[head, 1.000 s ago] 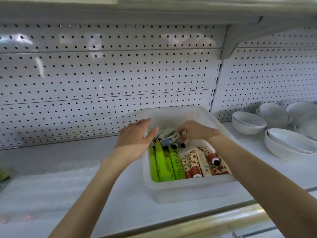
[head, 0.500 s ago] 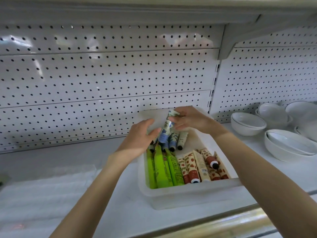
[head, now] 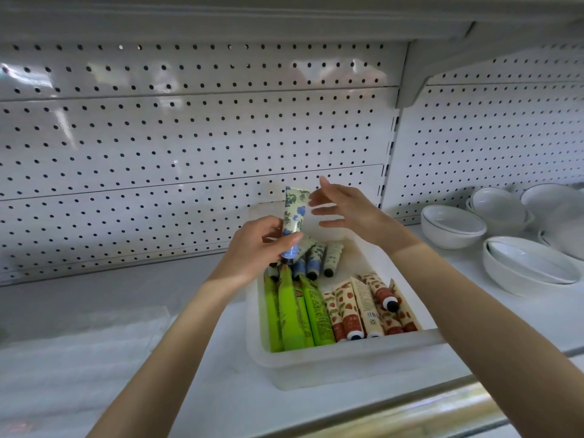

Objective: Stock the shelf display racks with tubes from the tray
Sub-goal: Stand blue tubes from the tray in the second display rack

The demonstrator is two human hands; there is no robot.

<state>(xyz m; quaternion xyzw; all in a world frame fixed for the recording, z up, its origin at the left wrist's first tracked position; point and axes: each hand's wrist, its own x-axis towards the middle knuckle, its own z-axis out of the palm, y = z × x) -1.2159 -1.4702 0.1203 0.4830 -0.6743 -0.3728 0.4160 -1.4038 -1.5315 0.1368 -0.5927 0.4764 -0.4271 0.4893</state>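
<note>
Your left hand (head: pixel 259 245) grips a blue tube (head: pixel 293 221) upright above the tray (head: pixel 331 365); your right hand (head: pixel 343 208) hovers open just right of it.

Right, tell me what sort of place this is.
Most likely a shop aisle being stocked: white pegboard backing behind a retail shelf, a tray of packaged tubes, and stacked white bowls set out alongside.

White bowls (head: pixel 452 225) (some stacked) sit at the right against the perforated back panel (head: pixel 189 137).
</note>
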